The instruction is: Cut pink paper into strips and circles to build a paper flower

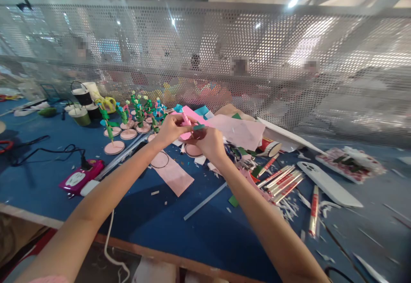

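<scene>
My left hand (171, 129) and my right hand (212, 144) meet above the middle of the table, fingers closed. A narrow pink pointed piece (186, 119) rises from between my left fingertips. At my right fingertips is a small dark green piece (198, 126), whose exact kind I cannot make out. Just below my hands a round pink disc (193, 150) shows in part. Left of my hands stand several small green and blue plant-like figures (139, 114) on round pink bases (114, 147). A pink paper strip (175, 176) lies nearer to me.
A magenta power socket (81, 176) with cables sits at left, cups (80, 116) behind it. Pink sheets (237, 131) lie beyond my hands. Red-and-white sticks (284, 182), a white phone-shaped object (329, 183) and paper scraps cover the right side. A perforated metal screen (205, 39) closes the back.
</scene>
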### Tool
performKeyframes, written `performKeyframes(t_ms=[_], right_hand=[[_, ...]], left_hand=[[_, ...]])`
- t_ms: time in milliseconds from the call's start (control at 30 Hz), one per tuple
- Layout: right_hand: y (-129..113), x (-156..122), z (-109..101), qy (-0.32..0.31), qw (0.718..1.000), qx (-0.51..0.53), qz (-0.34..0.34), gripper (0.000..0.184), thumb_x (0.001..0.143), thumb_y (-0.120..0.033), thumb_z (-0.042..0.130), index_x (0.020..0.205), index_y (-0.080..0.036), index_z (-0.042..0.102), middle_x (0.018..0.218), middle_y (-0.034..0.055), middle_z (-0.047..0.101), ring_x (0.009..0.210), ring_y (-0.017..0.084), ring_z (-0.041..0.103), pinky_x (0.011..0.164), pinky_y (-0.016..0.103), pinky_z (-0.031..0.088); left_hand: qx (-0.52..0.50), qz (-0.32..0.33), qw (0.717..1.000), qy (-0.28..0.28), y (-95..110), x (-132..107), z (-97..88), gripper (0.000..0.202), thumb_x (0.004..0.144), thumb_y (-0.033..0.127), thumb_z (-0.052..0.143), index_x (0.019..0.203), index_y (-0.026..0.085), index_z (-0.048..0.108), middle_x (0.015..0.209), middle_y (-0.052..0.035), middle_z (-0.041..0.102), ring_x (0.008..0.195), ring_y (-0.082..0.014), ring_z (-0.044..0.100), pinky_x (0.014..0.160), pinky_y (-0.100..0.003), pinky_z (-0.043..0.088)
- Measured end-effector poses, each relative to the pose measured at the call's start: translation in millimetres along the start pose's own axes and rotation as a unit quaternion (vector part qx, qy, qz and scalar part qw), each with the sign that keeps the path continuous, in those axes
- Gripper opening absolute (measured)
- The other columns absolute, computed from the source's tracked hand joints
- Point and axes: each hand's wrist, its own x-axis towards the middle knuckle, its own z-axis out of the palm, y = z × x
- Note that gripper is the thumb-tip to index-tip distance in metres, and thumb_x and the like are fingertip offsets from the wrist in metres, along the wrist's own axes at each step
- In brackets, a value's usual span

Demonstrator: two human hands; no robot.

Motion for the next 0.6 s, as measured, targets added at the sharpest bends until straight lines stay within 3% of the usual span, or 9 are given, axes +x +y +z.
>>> performKeyframes(t_ms=[67,133,267,433,600], right_hand=[[1,-1,2,0.029,0.999,-0.008,0.011,0.035,0.047,-0.043,0.082,0.057,-0.015,0.063,0.059,0.0037,0.068,0.054,0.017,0.06,0.054,0.027,0.044],[3,0,2,0.021,0.999,0.011,0.021,0.037,0.046,-0.045,0.082,0.052,-0.016,0.06,0.056,0.0034,0.066,0.051,0.016,0.058,0.05,0.026,0.042],[5,2,-1,-0.06,0.992,0.104,0.031,0.039,0.046,-0.047,0.081,0.047,-0.015,0.06,0.05,0.0039,0.064,0.047,0.015,0.056,0.047,0.026,0.042],[3,2,-3,-0.172,0.953,0.246,0.04,0.039,0.045,-0.048,0.083,0.055,-0.014,0.065,0.061,0.0069,0.07,0.057,0.02,0.067,0.054,0.029,0.053],[7,2,-2,-0.241,0.914,0.324,0.031,0.037,0.05,-0.047,0.082,0.064,-0.016,0.068,0.069,0.0055,0.074,0.064,0.019,0.071,0.066,0.032,0.059]], left_hand=[[-0.017,-0.006,1.0,-0.008,2,-1,0.6,0.03,0.057,0.031,0.081,0.081,0.014,0.073,0.081,-0.0057,0.073,0.078,-0.0167,0.066,0.078,-0.03,0.052],[-0.041,-0.009,0.999,-0.016,3,-1,0.2,0.036,0.055,0.03,0.082,0.087,0.015,0.073,0.089,-0.0062,0.073,0.083,-0.0174,0.066,0.08,-0.031,0.052],[-0.077,-0.017,0.997,-0.001,-3,1,-3.2,0.045,0.052,0.029,0.084,0.094,0.017,0.073,0.092,-0.0052,0.072,0.084,-0.0164,0.065,0.081,-0.032,0.052],[-0.141,-0.045,0.989,-0.025,-8,3,-5.3,0.057,0.049,0.032,0.086,0.101,0.017,0.072,0.086,-0.0055,0.073,0.083,-0.0188,0.067,0.084,-0.036,0.051],[-0.178,-0.056,0.981,-0.043,-7,2,-3.4,0.039,0.05,0.032,0.086,0.084,0.016,0.074,0.103,-0.009,0.071,0.098,-0.0227,0.064,0.089,-0.039,0.049]])
